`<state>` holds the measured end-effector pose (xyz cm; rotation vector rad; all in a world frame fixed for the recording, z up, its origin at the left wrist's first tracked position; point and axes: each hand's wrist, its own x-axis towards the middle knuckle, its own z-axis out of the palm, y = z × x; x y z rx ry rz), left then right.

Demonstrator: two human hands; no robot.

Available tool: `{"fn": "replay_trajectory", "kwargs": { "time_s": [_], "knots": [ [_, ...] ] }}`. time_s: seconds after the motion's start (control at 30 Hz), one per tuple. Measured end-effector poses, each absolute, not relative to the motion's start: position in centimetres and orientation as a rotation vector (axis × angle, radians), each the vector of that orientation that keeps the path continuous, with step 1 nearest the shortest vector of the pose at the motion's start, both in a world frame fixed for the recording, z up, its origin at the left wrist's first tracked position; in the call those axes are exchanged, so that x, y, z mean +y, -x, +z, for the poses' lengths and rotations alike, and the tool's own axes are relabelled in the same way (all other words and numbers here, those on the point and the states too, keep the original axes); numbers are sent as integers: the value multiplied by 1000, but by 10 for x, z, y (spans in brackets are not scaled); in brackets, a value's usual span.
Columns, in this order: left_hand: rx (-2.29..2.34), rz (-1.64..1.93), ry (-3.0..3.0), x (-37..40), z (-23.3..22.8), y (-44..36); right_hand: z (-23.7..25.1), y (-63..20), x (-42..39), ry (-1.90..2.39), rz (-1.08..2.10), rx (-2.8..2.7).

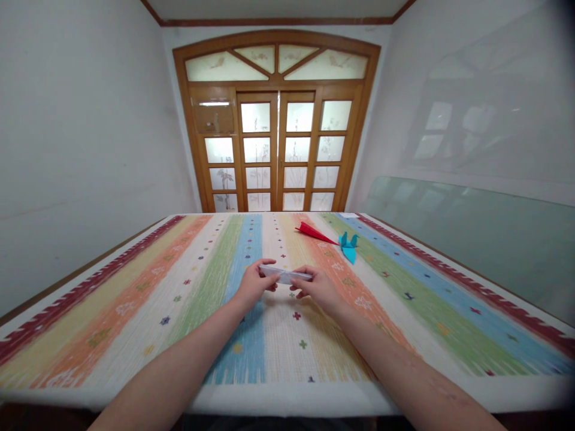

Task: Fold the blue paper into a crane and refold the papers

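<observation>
Between both hands, a little above the table, is a folded piece of whitish paper (286, 276), long and narrow. My left hand (258, 284) pinches its left end, with the thumb along the near side. The right end is gripped by my right hand (313, 286), its thumb and fingers closed on the paper. Farther off to the right lies a red folded paper plane (314, 231), its tip pointing toward a blue folded paper figure (348, 248) with two raised points. Neither hand touches these two.
A striped, patterned tablecloth (188, 311) covers the wide table. Small white paper (350, 215) lies at the far edge. Beyond stand wooden doors (278, 149) with glass panes. A pale green panel (471, 233) runs along the right wall.
</observation>
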<state>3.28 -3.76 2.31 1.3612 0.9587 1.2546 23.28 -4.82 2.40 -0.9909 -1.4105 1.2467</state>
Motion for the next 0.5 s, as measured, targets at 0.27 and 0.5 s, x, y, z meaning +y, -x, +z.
{"fn": "replay_trajectory", "kwargs": {
  "time_s": [0.27, 0.5],
  "knots": [
    [966, 1312, -1332, -30, 15, -32, 22, -234, -43, 1052, 1187, -1408],
    [1044, 1375, -1391, -21, 12, -22, 17, -238, -38, 1038, 1236, -1397]
  ]
}}
